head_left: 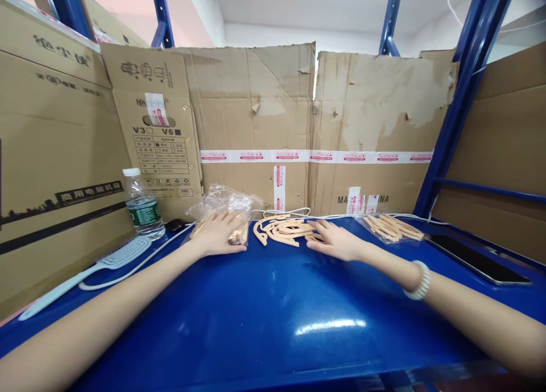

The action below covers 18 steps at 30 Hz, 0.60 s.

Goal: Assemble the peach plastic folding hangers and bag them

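Observation:
My left hand lies with fingers spread over a crinkled clear plastic bag that has tan stick-like pieces in it. At the middle of the blue table rests a loose pile of curved tan strips; their exact kind I cannot make out. The fingertips of my right hand touch the right end of this pile, fingers apart and nothing gripped. Farther right, a flat clear bag of straight tan sticks lies beyond my right hand.
Cardboard panels wall in the blue table. At left are a water bottle, a pale blue hairbrush, a dark mouse-like object and a white cable. A black phone or tablet lies at right.

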Available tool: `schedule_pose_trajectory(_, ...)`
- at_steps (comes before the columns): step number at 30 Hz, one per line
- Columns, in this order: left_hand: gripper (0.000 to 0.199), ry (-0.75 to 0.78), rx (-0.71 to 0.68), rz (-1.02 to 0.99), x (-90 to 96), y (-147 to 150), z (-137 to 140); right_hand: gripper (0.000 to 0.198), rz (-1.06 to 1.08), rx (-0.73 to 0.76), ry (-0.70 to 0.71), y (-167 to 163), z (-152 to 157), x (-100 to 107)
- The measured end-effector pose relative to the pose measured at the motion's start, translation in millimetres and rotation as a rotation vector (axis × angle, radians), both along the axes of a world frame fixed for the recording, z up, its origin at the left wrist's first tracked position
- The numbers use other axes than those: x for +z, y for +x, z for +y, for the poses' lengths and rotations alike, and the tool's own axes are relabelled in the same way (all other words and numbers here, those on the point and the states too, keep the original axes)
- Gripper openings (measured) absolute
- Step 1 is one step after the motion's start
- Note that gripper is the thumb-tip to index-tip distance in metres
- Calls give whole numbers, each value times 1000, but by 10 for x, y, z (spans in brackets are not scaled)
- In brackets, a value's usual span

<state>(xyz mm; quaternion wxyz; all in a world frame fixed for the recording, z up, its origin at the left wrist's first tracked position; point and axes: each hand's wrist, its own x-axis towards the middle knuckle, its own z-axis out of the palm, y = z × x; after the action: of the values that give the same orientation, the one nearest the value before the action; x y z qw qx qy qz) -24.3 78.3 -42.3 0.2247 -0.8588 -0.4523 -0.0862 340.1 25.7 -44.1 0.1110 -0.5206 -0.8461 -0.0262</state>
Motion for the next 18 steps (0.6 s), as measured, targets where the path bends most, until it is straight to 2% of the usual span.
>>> schedule_pose_trajectory(3, 72, 38, 13, -6, -28, -136, 22, 77, -63, -51, -41, 85, -260, -106)
schedule_pose_trajectory(6, 70, 33, 19, -13, 13, -263, 89, 72, -89, -158, 1, 115, -344, -208)
schedule_pose_trajectory(9, 72, 32, 16, -9, 65, -349, 178, 55, -88, -174, 37, 141, -274, -255)
schedule_pose_trajectory(12, 78, 39, 16, -16, 102, -377, 257, 34, -50, -132, -1, 164, -145, -244)
schedule_pose_trajectory(15, 86, 72, -48, -17, 120, -355, 283, 28, -9, -129, -64, 167, -33, -187)
schedule_pose_trajectory(18, 90, 141, -175, 23, 103, -289, 208, 25, 26, -162, -142, 180, 44, -75)
